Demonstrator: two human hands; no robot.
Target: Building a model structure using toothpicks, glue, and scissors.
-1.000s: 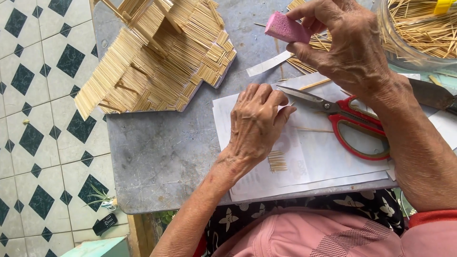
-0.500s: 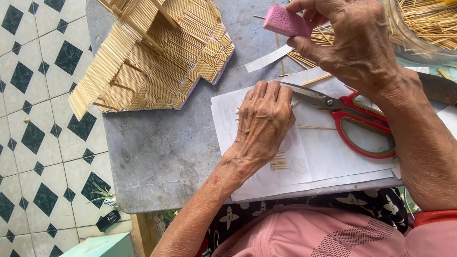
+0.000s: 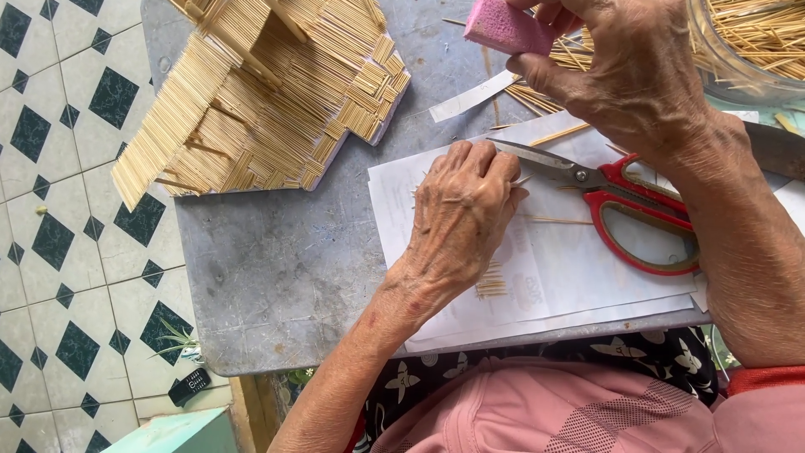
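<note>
My left hand rests knuckles-up on white paper sheets, fingers curled around thin toothpick-like sticks whose tips poke out beside the fingers. My right hand is raised over the far side of the table, pinching a pink sanding block between thumb and fingers. Red-handled scissors lie on the paper just right of my left hand, blades pointing at it. A short row of glued sticks lies on the paper near my left wrist.
A model house of thin wooden sticks stands at the far left of the grey table. A clear bowl of loose sticks sits far right. A paper strip and stray sticks lie between. Tiled floor lies left.
The view has shifted slightly. My right hand has lifted the pink block a little farther up and away. My left hand stays on the paper with the sticks.
</note>
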